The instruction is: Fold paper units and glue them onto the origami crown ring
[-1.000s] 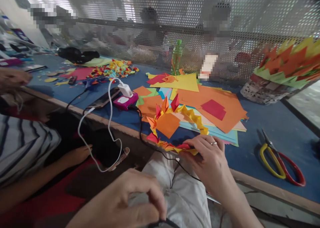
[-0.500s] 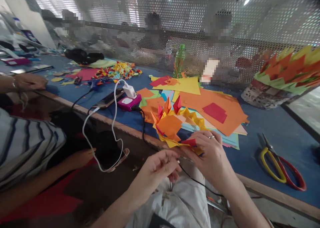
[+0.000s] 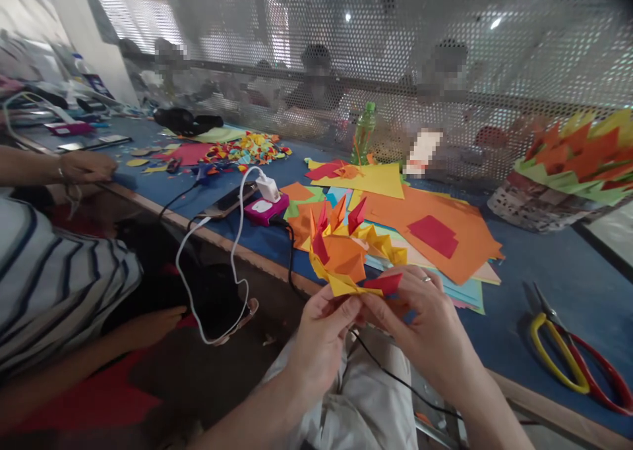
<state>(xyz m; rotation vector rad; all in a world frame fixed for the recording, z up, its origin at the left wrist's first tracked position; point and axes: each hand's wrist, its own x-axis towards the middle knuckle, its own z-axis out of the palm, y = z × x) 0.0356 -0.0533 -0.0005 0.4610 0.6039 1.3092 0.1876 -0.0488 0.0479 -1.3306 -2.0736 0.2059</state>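
Observation:
A ring of folded paper [image 3: 325, 271], yellow with red and orange points standing up along it, is held at the table's front edge. My left hand [image 3: 324, 325] pinches its near yellow part between thumb and fingers. Close beside it, my right hand [image 3: 418, 305], with a ring on one finger, grips the same folded paper ring near a red point [image 3: 384, 284]. Some fingertips of both hands are hidden behind the paper. Orange sheets [image 3: 440, 229] and a small red sheet [image 3: 434, 236] lie just beyond the ring on the blue table.
Scissors [image 3: 564, 344] with yellow and red handles lie at the right. A basket [image 3: 527, 203] of paper points stands behind them. A magenta power adapter [image 3: 267, 207] with cables, a green bottle [image 3: 364, 134] and paper scraps [image 3: 252, 148] are farther left. Another person's hand [image 3: 91, 167] rests on the table.
My left hand has come up from below and taken hold of the paper ring's near side. The ring is lifted and tilted slightly. My right hand keeps its grip.

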